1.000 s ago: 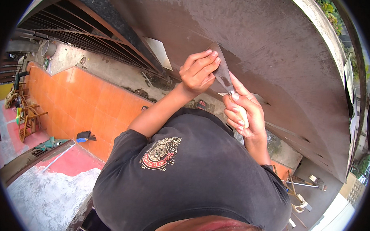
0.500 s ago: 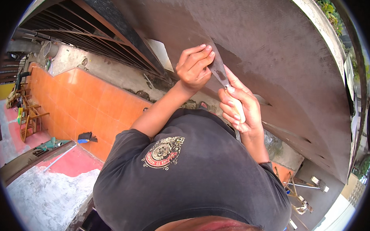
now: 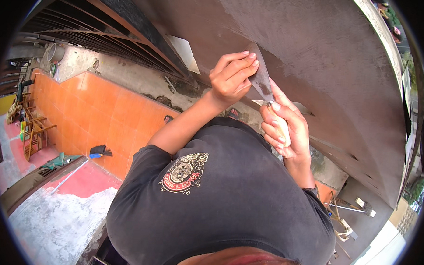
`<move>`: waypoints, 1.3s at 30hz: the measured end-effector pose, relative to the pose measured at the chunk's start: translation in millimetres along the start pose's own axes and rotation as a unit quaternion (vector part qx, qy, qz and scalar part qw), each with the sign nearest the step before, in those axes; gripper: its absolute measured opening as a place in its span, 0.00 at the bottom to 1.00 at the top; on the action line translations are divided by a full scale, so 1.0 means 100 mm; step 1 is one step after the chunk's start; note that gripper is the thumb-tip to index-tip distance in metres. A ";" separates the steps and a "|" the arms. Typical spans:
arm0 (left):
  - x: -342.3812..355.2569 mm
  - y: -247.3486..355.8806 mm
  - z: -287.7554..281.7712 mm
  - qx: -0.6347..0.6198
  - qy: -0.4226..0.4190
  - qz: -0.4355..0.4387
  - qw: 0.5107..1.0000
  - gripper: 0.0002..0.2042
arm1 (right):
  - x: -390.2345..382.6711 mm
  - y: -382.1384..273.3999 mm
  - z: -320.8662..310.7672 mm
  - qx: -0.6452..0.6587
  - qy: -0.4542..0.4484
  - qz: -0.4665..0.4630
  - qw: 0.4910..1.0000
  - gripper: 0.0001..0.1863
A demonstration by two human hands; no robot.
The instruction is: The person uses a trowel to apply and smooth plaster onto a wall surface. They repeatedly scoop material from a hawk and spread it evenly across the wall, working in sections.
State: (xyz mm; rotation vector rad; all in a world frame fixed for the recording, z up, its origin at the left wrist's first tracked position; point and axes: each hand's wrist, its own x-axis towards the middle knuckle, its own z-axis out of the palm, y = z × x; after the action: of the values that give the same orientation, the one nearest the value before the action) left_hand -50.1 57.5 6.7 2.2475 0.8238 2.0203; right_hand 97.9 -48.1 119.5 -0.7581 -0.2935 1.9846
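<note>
A putty knife with a triangular grey metal blade (image 3: 261, 83) and a pale cream handle (image 3: 284, 128) is in both my hands, in front of a grey-brown wall (image 3: 326, 57). My right hand (image 3: 292, 126) is wrapped round the handle, one finger stretched along the back of the blade. The bent fingers of my left hand (image 3: 232, 77) rest on the blade near its wide end, which lies against the wall or very close to it. My left thumb is hidden. A darker, smoother patch (image 3: 282, 62) shows on the wall beside the blade.
A dark slatted metal gate (image 3: 117, 35) stands left of the wall. Below are orange tiles (image 3: 105, 117), a wooden chair (image 3: 34, 135) and a blue-and-black brush head (image 3: 99, 151) with a pale pole (image 3: 70, 176). More tools (image 3: 346, 226) lie at the lower right.
Both hands and the putty knife have shifted a little to the right along the wall. My grip looks the same.
</note>
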 end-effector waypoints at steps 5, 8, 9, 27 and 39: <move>-0.04 -0.07 -0.01 0.041 0.071 -0.084 0.993 0.16 | 0.06 0.04 -0.01 -0.028 0.022 0.007 0.999 0.32; -0.04 -0.08 -0.01 0.013 0.037 -0.011 0.999 0.16 | 0.08 0.05 0.04 -0.022 0.021 0.008 1.000 0.32; -0.02 -0.11 -0.01 0.008 0.029 0.012 0.999 0.16 | 0.11 0.04 0.06 -0.019 0.011 0.009 1.000 0.32; 0.02 -0.15 -0.08 0.012 0.056 -0.022 0.998 0.17 | 0.21 -0.01 0.13 -0.011 -0.027 0.022 0.999 0.32; 0.01 -0.15 -0.13 0.010 0.021 -0.035 0.999 0.15 | 0.19 0.05 0.13 -0.014 0.003 0.017 1.000 0.33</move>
State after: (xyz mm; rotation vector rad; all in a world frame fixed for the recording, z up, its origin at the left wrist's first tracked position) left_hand -67.4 66.7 4.1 2.1613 0.9173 2.0438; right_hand 79.7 -33.5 120.0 -0.7922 -0.3070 2.0138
